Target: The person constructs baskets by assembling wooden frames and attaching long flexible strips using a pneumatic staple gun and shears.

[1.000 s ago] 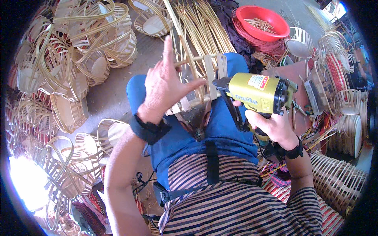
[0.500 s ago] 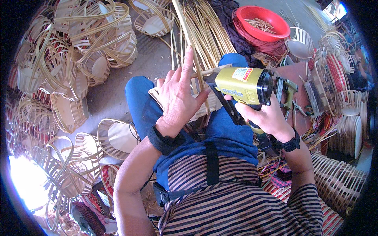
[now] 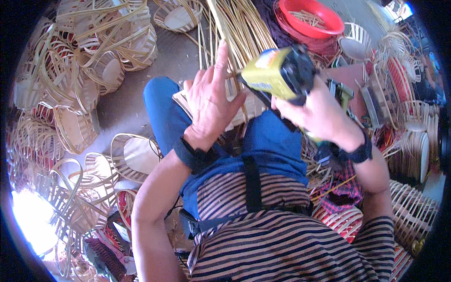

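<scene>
My right hand grips a yellow-green and black nail gun by its handle. The gun's nose points left, close to my left thumb. Between my knees sits a pale wooden slatted basket, partly covered by my hands. My left hand is on the basket, its index finger stretched along a long bamboo strip and its other fingers curled over the near side. The thumb lies across from them, near the strip. What those curled fingertips touch is hidden.
Many handled baskets are piled at the left, with an oval basket by my left knee. Bamboo strips lie ahead. A red basin stands at the far right, near a second tool. More baskets line the right.
The nail gun has tilted and risen slightly to the left, blurred by motion, and my right forearm has swung outward. My left hand keeps its place on the basket. The whole view has shifted a little.
</scene>
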`<state>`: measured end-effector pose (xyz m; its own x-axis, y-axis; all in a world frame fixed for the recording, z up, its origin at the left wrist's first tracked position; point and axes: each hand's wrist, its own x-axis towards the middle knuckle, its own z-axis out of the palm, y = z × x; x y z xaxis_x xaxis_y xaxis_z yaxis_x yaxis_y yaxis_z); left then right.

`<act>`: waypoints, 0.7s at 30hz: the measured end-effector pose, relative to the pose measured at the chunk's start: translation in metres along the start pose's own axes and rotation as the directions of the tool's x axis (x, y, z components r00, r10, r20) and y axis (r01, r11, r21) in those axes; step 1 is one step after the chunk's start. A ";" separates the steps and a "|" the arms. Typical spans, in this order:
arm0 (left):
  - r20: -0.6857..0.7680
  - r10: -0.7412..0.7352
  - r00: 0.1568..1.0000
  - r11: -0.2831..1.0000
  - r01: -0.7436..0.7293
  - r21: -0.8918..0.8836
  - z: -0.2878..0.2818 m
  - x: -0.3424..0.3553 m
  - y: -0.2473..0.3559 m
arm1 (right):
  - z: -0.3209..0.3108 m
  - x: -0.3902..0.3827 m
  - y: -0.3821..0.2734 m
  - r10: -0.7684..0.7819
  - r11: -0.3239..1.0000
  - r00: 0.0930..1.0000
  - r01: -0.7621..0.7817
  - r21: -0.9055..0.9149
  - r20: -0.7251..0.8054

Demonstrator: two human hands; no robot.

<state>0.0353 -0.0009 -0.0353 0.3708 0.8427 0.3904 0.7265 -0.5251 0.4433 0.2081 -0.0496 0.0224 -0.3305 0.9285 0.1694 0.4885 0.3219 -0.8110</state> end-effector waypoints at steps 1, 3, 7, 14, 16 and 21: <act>0.000 -0.005 1.000 1.000 0.005 0.016 -0.001 -0.001 -0.002 | 0.001 0.006 -0.001 0.002 1.000 1.000 -0.002 -0.003 0.013; -0.012 -0.012 1.000 0.999 0.013 0.043 -0.002 0.003 -0.001 | 0.003 0.012 0.009 -0.291 0.935 0.954 0.267 -0.231 -0.073; 0.022 -0.078 0.997 0.997 0.078 0.022 -0.007 0.003 -0.009 | -0.003 -0.017 0.000 0.148 0.979 0.985 -0.134 0.151 -0.089; -0.009 -0.071 0.997 0.997 0.071 -0.024 -0.027 0.005 -0.019 | -0.018 -0.119 0.086 0.766 0.639 0.562 -0.609 0.471 -0.312; 0.056 -0.098 0.994 0.985 0.105 -0.137 -0.031 0.008 -0.031 | -0.010 -0.155 0.133 0.721 0.603 0.399 -0.763 0.230 -0.566; 0.076 -0.074 0.994 0.984 0.086 -0.155 -0.060 0.031 -0.067 | 0.001 -0.209 0.194 0.571 0.374 0.150 -0.923 0.093 -0.807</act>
<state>-0.0363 0.0533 -0.0043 0.3587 0.8861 0.2937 0.6568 -0.4631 0.5951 0.3711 -0.1810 -0.1714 0.8812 0.4726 0.0145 0.4125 -0.7536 -0.5118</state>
